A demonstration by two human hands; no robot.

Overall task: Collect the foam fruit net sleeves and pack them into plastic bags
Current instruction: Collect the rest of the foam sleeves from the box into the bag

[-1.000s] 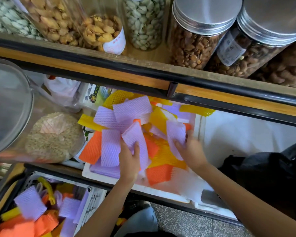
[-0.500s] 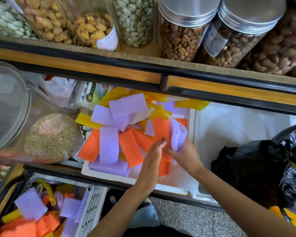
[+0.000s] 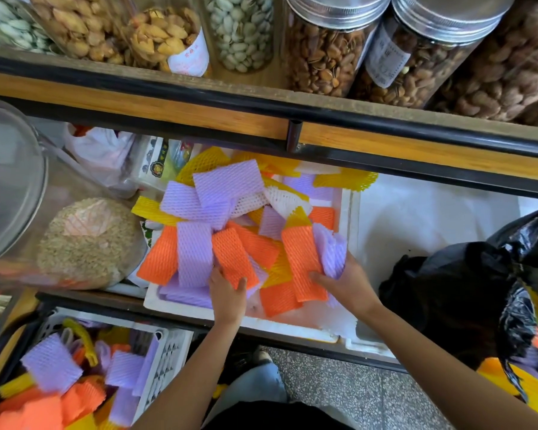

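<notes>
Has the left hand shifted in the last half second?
Yes. The left hand moved left along the white foam box's near rim, away from the right hand, and grips an orange foam net sleeve.

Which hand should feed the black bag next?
Right hand: it grips a bunch of sleeves and the black bag lies on its side. The left hand pinches one orange sleeve, farther off.

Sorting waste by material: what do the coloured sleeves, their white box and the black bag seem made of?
Sleeves: soft foam netting, matte, open diamond mesh. White box: probably expanded polystyrene, thick matte walls. Black bag: thin plastic film, glossy and crinkled.
</notes>
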